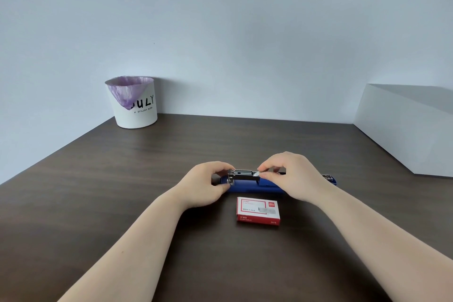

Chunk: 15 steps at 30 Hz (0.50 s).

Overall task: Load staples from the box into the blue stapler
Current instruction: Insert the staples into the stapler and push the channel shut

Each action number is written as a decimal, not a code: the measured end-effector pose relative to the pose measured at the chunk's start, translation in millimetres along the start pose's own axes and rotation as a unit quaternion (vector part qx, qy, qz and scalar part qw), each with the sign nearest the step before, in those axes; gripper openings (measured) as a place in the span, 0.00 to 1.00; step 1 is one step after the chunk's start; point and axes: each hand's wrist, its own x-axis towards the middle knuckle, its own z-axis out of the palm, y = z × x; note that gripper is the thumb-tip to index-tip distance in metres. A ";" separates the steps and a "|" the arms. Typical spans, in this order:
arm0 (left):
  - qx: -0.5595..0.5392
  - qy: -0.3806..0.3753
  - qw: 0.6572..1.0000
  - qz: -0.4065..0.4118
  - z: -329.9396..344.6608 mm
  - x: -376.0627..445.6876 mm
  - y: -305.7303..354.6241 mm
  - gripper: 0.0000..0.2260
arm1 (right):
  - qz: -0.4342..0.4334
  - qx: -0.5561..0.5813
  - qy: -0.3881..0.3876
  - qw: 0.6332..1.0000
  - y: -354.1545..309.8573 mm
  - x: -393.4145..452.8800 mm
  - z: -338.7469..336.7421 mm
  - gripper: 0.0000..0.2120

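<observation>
Setting: dark wood-grain table (122, 179) filling the lower half of the frame, set against a plain pale wall.
Blue stapler (257, 185): lies lengthwise across the centre of the frame, between the two hands, resting on the table; its top is swung open to the right, with the far end showing at right of centre.
Metal staple channel (242, 174): silver, raised above the blue base, running left to right at frame centre.
Left hand (206, 186): just left of centre, curled around the left end of the stapler, thumb and fingers closed on the metal front of the channel.
Right hand (294, 176): just right of centre, fingers pinched together at the right end of the channel, gripping a small silvery piece (256, 173); whether this is a strip of staples or a part of the stapler cannot be told.
Staple box (257, 211): red and white, lying flat and closed on the table, just below the stapler and near the frame centre, touched by neither hand.
Bin (133, 103): white, printed lettering, lined with a purple bag; stands at upper left of the table, against the wall.
White block (404, 130): large, plain, at the right edge of the frame, on the table.
</observation>
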 end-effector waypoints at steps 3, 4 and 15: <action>-0.002 -0.001 1.000 0.000 -0.1 0.1 -0.8 0.13 | 0.002 0.003 0.021 1.000 0.4 0.1 -2.8 0.11; -0.002 -0.002 1.000 0.001 0.0 0.3 -1.3 0.13 | 0.001 0.004 0.040 0.999 2.2 0.2 -4.6 0.09; -0.004 -0.006 1.000 0.009 -0.2 0.6 -3.0 0.13 | -0.057 -0.081 -0.014 0.995 1.6 2.5 8.0 0.11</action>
